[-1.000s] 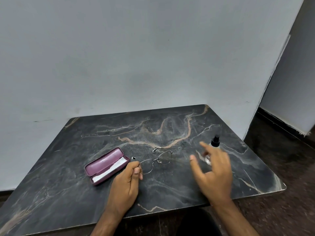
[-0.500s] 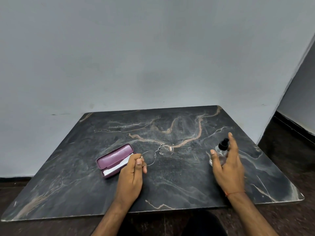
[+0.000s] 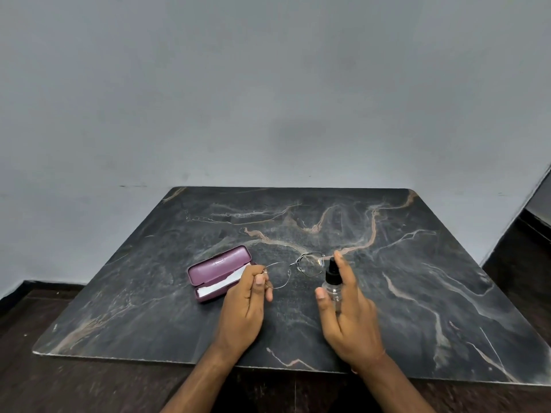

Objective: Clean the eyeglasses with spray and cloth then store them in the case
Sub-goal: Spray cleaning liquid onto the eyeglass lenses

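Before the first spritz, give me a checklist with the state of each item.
1. Eyeglasses held: ok, left hand pinches one lens rim.
2. Spray bottle held: ok, right hand grips it.
3. Nozzle aimed at lens: cannot tell.
4. Finger on pump: not ok, index finger beside the black cap.
5. Case open: ok.
6. Cloth ready: ok, white cloth lies in the case.
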A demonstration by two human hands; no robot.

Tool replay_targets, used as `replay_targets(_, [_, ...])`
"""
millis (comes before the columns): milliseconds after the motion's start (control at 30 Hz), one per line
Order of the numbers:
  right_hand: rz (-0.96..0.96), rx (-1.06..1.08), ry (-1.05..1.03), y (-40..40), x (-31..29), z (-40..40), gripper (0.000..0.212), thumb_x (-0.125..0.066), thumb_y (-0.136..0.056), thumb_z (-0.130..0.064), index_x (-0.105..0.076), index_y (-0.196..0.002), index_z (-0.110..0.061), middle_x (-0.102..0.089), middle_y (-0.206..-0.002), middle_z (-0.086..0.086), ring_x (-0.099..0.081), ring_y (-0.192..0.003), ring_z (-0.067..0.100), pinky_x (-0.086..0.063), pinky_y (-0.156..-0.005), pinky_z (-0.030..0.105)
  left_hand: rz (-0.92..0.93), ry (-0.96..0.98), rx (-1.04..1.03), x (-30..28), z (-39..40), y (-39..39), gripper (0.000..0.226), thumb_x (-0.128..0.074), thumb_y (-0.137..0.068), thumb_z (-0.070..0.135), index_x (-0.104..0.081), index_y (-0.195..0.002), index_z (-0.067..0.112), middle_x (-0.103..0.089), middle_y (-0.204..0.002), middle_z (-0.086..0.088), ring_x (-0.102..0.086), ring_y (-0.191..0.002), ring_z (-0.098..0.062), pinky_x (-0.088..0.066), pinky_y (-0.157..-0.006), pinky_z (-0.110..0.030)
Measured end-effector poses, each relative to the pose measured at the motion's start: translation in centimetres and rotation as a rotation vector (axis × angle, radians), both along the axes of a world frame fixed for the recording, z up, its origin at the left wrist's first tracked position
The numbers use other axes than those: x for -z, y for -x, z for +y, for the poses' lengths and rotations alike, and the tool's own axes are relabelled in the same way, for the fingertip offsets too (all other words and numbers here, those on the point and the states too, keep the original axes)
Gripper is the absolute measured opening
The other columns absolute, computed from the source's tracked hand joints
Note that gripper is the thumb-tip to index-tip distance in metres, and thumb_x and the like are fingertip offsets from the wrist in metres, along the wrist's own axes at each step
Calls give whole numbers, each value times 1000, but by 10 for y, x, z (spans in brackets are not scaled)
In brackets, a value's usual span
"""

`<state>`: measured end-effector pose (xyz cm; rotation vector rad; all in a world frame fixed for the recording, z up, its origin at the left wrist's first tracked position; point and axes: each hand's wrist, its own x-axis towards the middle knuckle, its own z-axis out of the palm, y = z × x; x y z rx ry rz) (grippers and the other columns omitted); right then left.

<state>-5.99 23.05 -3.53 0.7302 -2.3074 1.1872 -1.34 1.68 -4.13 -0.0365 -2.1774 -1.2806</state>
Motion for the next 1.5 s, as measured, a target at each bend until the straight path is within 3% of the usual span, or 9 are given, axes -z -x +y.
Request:
replay_targets(167, [-26,14,-31,-5,-2,-1,63,-48,-103,-50,-31,-162,-38,-75,-128,0,-55,-72,-22,-37,-71,-5,-4,-4,9,1,-2,0,25,-33,-116,40,-53,-100,36,-63,-79,5,-62,-76,-19,-51,-76,-32])
replay_targets(333, [-46,-8,-43,-7,-5,-2,57,-54,-102,-43,-41,-156,-35,-68,-139,-9,-66,-99,-5,-38,-86,-6,-2,-10,7,2,-2,2,27,-33,-116,41,-54,-102,33,-63,-78,5,-62,-75,-18,-51,-76,-33])
replay_targets(500, [-53,-6,-38,-11,-7,-3,56,-56,-101,-43,-43,-155,-36,-59,-131,-27,-58,-100,-16,-37,-85,-7,-13,3,10,3,-2,1,27,-33,-116,42,-54,-102,34,-63,-78,5,-62,-75,-20,-51,-75,-36])
replay_targets(633, [-52,-47,24,-13,-10,-3,63,-60,-100,-44,-38,-158,-44,-50,-134,-46,-60,-65,-12,-40,-74,-4,-28,16,11,2,-1,0,30,-32,-116,49,-54,-102,33,-63,-78,6,-63,-75,-19,-51,-75,-34])
replay_targets(733, [-79,-97,64,-14,-4,-4,64,-54,-101,-60,-24,-158,-59,-67,-135,-23,-64,-55,7,-52,-66,8,-43,26,7,0,-1,-1,29,-32,-116,46,-53,-101,32,-63,-78,6,-62,-74,-18,-51,-74,-35])
replay_targets(867, [-213,-150,151,-27,-1,-16,63,-41,-101,-71,-21,-159,-60,-73,-110,1,-76,-89,25,-63,-86,44,-53,26,6,-3,0,-2,29,-33,-115,44,-53,-99,31,-64,-78,7,-62,-73,-19,-51,-73,-40])
replay_targets(1000, [-183,-215,114,-41,-9,-32,61,-58,-103,-52,-33,-158,-54,-74,-119,2,-65,-62,0,-53,-74,12,-57,19,2,-3,-1,-3,31,-32,-115,48,-54,-102,30,-65,-79,5,-63,-72,-19,-52,-73,-44])
replay_targets(1200, [-198,-173,29,-47,-16,-40,65,-66,-102,-43,-35,-156,-59,-60,-146,-29,-58,-125,-15,-47,-101,8,-51,18,8,-4,-2,-4,31,-33,-114,49,-56,-104,31,-66,-79,3,-64,-71,-18,-53,-70,-47])
replay_targets(1500, [-228,-95,4,-49,-26,-42,56,-69,-99,-38,-47,-149,-51,-71,-121,-24,-68,-100,-10,-46,-84,4,-57,14,7,-3,-2,-4,30,-32,-114,50,-55,-104,33,-66,-79,3,-64,-72,-19,-53,-72,-47])
